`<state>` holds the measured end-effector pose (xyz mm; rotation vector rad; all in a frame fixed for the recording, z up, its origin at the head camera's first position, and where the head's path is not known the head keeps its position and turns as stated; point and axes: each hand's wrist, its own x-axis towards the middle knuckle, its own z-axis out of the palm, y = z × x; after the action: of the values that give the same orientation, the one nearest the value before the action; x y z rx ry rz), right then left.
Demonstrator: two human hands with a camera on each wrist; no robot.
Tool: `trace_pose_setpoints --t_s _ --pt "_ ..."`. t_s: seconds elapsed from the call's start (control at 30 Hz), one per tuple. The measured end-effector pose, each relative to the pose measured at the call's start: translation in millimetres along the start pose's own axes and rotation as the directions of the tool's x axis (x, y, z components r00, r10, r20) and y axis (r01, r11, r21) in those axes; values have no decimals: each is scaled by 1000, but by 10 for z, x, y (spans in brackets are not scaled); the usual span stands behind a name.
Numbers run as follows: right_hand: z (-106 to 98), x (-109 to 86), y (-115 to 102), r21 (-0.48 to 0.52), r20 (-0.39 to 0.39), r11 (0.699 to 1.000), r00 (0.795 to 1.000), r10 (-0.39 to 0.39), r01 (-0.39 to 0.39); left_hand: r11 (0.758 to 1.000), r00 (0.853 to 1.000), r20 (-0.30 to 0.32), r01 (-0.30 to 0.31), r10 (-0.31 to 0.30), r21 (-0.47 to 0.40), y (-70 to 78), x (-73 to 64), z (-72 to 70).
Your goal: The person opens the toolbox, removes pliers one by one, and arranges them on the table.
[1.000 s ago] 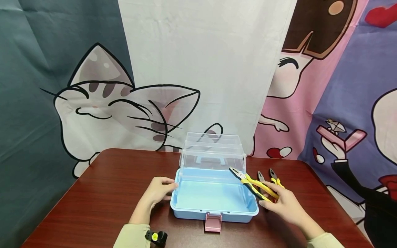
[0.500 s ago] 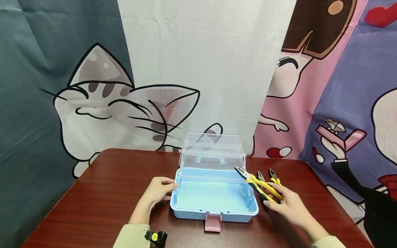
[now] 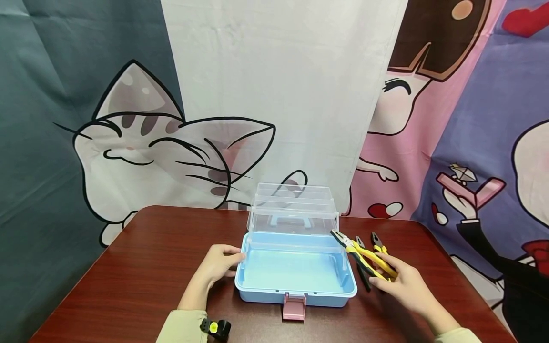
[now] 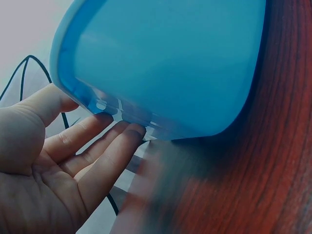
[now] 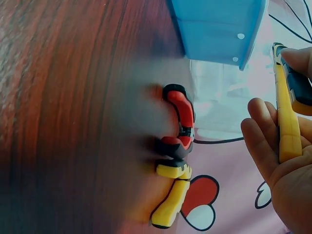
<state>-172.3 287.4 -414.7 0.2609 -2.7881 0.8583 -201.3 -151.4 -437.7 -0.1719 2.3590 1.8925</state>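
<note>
A light blue plastic toolbox (image 3: 291, 274) stands with its clear lid (image 3: 293, 202) tipped back and its pink latch (image 3: 294, 308) hanging at the front. My left hand (image 3: 216, 263) grips the toolbox's left side, thumb at the rim and fingers against the outer wall in the left wrist view. My right hand (image 3: 402, 284) holds a pair of yellow-and-black pliers (image 3: 352, 247) by the handles. Their jaws point up and left, overlapping the box's right rim in the head view. The pliers' handles (image 5: 287, 117) lie across the fingers in the right wrist view.
Right of the box, two more pliers lie on the dark red-brown table (image 3: 171, 252): red-and-black-handled pliers (image 5: 184, 109) and yellow-handled pliers (image 5: 170, 204). A cartoon-printed cloth (image 3: 279, 95) hangs behind the table's far edge.
My right hand has moved a little to the right with the pliers, so their jaws have drawn back toward the box's right rim. The left hand keeps its hold on the box.
</note>
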Motion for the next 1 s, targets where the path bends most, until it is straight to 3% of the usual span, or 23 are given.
trace_pose_setpoints --t_s 0.23,1.0 --pt "-21 -19 41 -47 -8 999 1000 18 -19 1000 1000 0 -3 3 3 4 -7 -6" --pt "-61 -66 216 -67 -12 996 998 60 -60 1000 1000 6 2 -2 -11 -6 0 -4"
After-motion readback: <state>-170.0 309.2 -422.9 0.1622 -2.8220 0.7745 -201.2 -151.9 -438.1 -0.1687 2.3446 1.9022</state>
